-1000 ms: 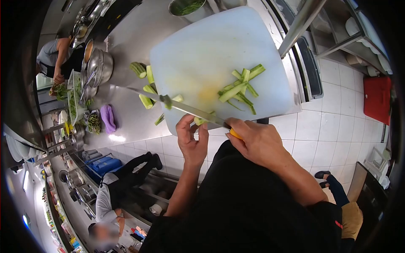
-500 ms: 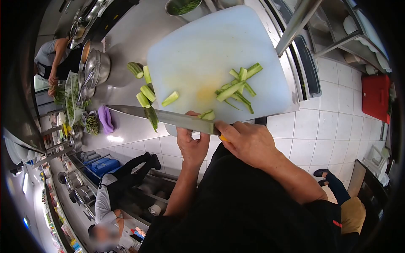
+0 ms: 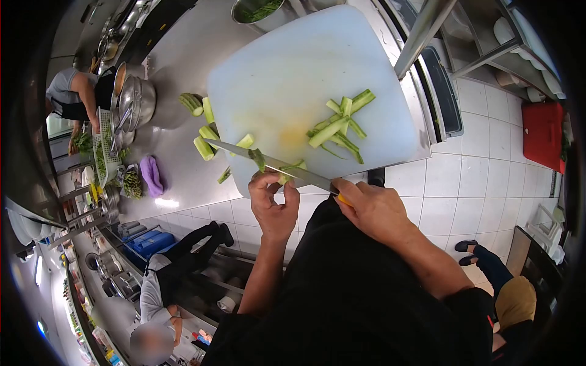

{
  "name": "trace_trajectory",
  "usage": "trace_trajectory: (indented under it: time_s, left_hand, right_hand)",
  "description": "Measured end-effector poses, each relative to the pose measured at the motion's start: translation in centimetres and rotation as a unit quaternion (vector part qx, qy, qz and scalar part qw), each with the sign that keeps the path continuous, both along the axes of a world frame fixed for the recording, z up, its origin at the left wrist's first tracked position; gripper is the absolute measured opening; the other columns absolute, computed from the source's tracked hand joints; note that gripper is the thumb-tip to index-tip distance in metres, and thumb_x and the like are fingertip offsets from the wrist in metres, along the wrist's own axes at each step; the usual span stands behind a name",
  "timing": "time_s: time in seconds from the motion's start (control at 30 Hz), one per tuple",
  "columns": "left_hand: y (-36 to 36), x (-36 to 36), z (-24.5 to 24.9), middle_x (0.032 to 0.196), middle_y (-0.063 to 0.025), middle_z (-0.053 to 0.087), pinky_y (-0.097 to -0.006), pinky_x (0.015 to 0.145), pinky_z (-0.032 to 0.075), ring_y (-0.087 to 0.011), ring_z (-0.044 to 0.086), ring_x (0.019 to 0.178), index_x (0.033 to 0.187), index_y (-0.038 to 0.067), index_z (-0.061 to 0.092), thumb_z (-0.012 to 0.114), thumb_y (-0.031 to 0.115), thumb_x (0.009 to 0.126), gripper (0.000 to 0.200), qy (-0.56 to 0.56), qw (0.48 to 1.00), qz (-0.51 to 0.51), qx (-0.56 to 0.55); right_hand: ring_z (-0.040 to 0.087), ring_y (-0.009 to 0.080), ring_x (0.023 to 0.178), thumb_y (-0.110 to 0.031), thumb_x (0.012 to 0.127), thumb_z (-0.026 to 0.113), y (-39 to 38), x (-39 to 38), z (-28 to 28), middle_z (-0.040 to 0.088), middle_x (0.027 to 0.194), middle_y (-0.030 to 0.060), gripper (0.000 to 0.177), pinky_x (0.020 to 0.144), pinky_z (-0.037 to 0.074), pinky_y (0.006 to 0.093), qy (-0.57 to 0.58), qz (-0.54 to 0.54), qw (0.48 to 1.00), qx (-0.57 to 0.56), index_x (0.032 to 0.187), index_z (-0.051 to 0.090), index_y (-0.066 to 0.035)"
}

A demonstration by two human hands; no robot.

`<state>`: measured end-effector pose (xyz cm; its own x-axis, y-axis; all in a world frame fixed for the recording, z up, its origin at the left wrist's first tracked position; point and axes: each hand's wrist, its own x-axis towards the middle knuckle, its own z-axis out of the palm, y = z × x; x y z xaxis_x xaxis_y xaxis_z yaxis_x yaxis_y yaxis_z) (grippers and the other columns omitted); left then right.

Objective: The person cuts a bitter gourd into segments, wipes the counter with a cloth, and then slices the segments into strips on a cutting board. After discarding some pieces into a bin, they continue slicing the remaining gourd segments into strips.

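My right hand point(image 3: 375, 208) is wrapped round the yellow handle of a long kitchen knife point(image 3: 312, 179), its blade pointing to the far left. Between the fingers and thumb of my left hand point(image 3: 273, 210) is a pale green cucumber piece point(image 3: 284, 178), at the near edge of the white cutting board point(image 3: 311, 55). The blade lies across or against this piece; the exact contact is hidden. A strip of green peel point(image 3: 257, 160) clings to the blade. Cut cucumber strips point(image 3: 332, 131) are heaped on the board's right side. More cucumber pieces point(image 3: 204, 148) lie by its left edge.
A metal pot of greens point(image 3: 261, 13) stands beyond the board. Left on the steel counter are a purple cloth point(image 3: 151, 174), metal bowls point(image 3: 137, 102) and a basket of greens point(image 3: 104, 146). Co-workers stand at the left and lower left; another person's legs show at right.
The knife has drawn back toward the right, its tip now nearer the board. Peel now hangs on the blade over my left fingers. The co-worker at upper left has shifted.
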<state>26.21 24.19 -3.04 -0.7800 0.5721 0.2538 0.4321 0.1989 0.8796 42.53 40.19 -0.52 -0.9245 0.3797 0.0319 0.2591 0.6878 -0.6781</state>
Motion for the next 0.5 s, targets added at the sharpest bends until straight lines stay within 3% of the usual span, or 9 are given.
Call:
trace_trajectory:
  time_s: [0.3,0.5]
  left_hand:
    - [-0.1,-0.5,0.1,0.127,-0.0146,0.055,-0.0355,0.088,0.06,-0.0222,0.063,0.116,0.12,0.006,0.048,0.064,-0.016,0.091,0.04,-0.058,0.996,-0.026,0.063]
    - [-1.1,-2.1,0.6,0.128,-0.013,0.057,-0.0357,0.094,0.057,-0.0204,0.061,0.119,0.128,0.004,0.048,0.061,-0.015,0.095,0.039,-0.076,0.993,-0.007,0.092]
  right_hand:
    - [0.071,0.0365,0.068,-0.029,0.1,0.067,1.6,2.9,2.3,0.069,0.072,0.015,0.027,0.062,0.056,0.0479,-0.149,0.006,0.986,-0.068,0.114,0.058,-0.007]
    - [0.068,0.0478,0.075,-0.043,0.103,0.062,5.6,3.4,4.1,0.069,0.075,0.0246,0.042,0.071,0.052,0.0556,-0.283,-0.04,0.94,-0.186,0.109,0.058,-0.001]
